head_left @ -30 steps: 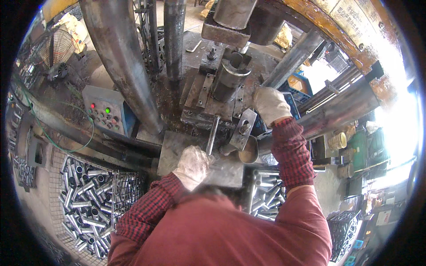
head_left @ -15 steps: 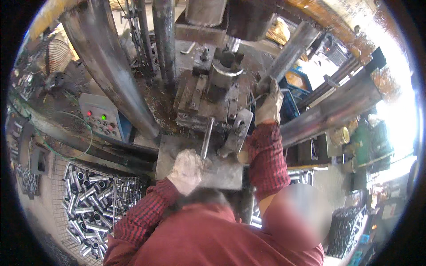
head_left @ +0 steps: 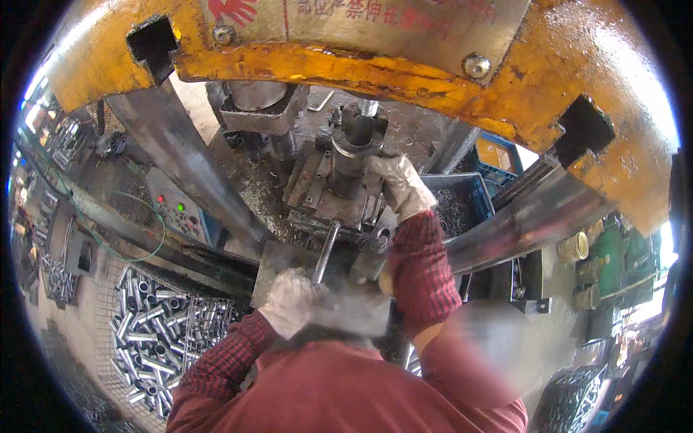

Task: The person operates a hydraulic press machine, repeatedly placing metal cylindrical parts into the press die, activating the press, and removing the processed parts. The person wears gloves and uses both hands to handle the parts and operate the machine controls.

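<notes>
Two gloved hands, both in pale work gloves with red-and-black checked cuffs. Left hand (head_left: pixel 289 303): fingers curled, at the lower end of a slanting metal rod (head_left: pixel 327 252), above the left part of a flat steel plate (head_left: pixel 354 317); whether it closes round the rod cannot be told. Right hand (head_left: pixel 401 184): fingers narrow and bent, tips at the right side of an upright metal cylinder (head_left: pixel 348 172); whether it grips anything cannot be told.

One cylinder, hollow, with a cut-away upper rim, standing on a machine block (head_left: pixel 302 189) beyond the plate's far edge. One rod, its upper end at the block's near edge, its lower end over the plate. One short round metal part (head_left: pixel 372 256), at the plate's right edge.

One yellow beam (head_left: pixel 346 66), across the top, chipped. One control box (head_left: pixel 172 193), left, with a red and a green button. One wire basket (head_left: pixel 107 328), lower left, holding many loose shiny tubes (head_left: pixel 155 350). One dark blue bin (head_left: pixel 482 193), right of the right hand, with metal scraps inside. One blue crate (head_left: pixel 514 160), beyond the bin's far edge.
</notes>
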Demonstrator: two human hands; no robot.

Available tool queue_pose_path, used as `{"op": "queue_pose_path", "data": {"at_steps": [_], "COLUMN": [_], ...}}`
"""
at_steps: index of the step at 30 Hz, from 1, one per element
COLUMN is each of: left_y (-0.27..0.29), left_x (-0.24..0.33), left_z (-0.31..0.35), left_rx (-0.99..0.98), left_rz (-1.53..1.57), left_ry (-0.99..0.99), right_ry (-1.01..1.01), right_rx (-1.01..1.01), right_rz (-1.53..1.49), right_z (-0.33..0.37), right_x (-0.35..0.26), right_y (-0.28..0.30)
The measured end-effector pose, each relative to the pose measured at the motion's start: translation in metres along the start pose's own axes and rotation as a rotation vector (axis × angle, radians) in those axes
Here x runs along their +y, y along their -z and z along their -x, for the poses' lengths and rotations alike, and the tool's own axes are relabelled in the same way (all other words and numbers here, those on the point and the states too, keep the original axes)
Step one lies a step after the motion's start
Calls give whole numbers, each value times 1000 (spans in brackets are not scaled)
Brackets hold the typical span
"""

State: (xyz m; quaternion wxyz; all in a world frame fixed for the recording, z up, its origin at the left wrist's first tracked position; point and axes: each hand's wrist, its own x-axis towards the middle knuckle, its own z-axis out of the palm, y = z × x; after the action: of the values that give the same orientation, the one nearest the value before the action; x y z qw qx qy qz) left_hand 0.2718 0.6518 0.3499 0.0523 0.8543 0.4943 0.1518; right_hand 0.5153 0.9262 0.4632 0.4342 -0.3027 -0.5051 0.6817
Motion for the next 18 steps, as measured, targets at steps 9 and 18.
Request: {"op": "queue_pose_path", "data": {"at_steps": [9, 18], "left_y": [29, 62], "left_x": [0, -28], "left_z": [1, -114], "left_rx": [-85, 87], "left_rz": [86, 720], "left_ry": [-36, 211], "right_ry": [49, 167], "right_rx": [419, 240], "right_rz": [335, 912], "right_z": [39, 35], "right_x": [11, -13], "right_y": [-30, -25]}}
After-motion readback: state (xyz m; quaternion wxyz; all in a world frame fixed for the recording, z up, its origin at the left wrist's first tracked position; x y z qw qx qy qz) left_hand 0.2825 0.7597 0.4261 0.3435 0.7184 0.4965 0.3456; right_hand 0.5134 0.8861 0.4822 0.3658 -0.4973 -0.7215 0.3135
